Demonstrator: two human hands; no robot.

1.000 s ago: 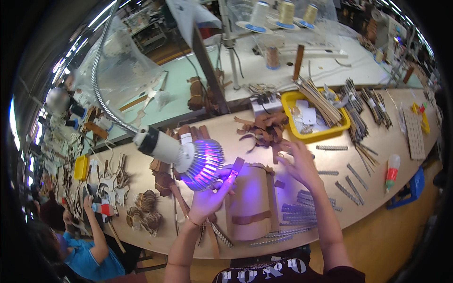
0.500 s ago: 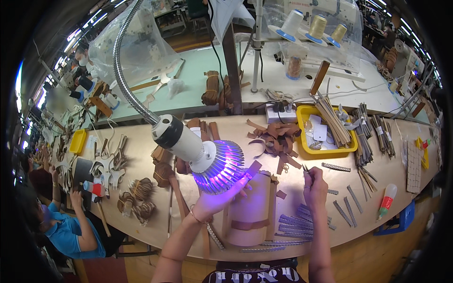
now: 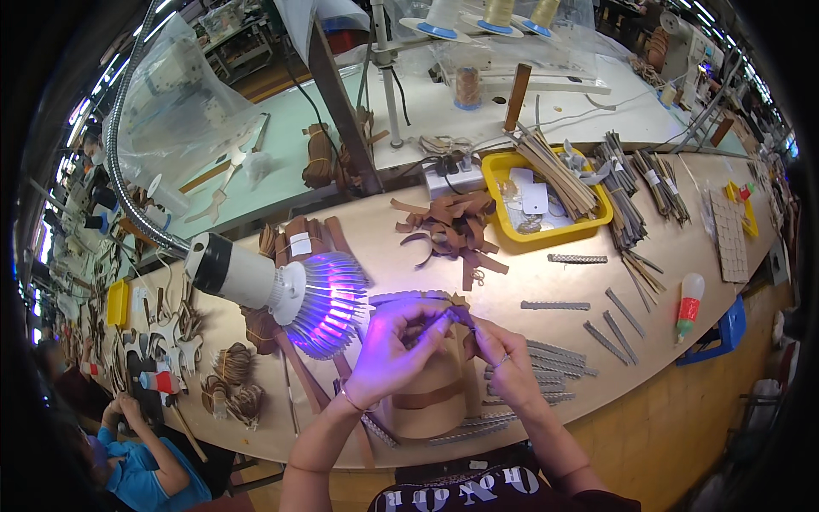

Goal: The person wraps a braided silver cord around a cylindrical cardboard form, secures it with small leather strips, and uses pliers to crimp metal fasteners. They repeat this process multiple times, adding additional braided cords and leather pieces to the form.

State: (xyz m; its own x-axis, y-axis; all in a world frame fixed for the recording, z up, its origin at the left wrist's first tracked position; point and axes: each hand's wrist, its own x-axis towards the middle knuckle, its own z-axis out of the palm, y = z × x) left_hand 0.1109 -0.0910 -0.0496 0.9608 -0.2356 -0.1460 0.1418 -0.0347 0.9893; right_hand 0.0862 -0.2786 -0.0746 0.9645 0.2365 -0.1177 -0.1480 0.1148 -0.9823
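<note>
Beneath the glowing lamp's edge, my left hand (image 3: 394, 348) pinches a short brown leather strip (image 3: 461, 315), lit purple. My right hand (image 3: 505, 363) meets it there, thumb and fingers pressed together at the strip's edge; whatever small thing they grip is hidden. Both hands are above a rounded tan form (image 3: 418, 420) with a brown band (image 3: 431, 397) lying across it. The ribbed lamp (image 3: 328, 303) shines just left of and above my left hand. Several grey braided strips (image 3: 546, 363) lie to the right of the form.
A yellow tray (image 3: 546, 236) holds thin sticks and tags. Brown leather scraps (image 3: 456, 226) are heaped left of it. A red-and-white bottle (image 3: 689, 307) stands at the right. A co-worker in blue (image 3: 158, 478) sits at the left. The lamp's bendy metal neck (image 3: 115, 162) arches overhead.
My right hand, which held a small pointed tool off to the right, has come in to meet my left at the leather strip. The view has shifted, putting the lamp further left.
</note>
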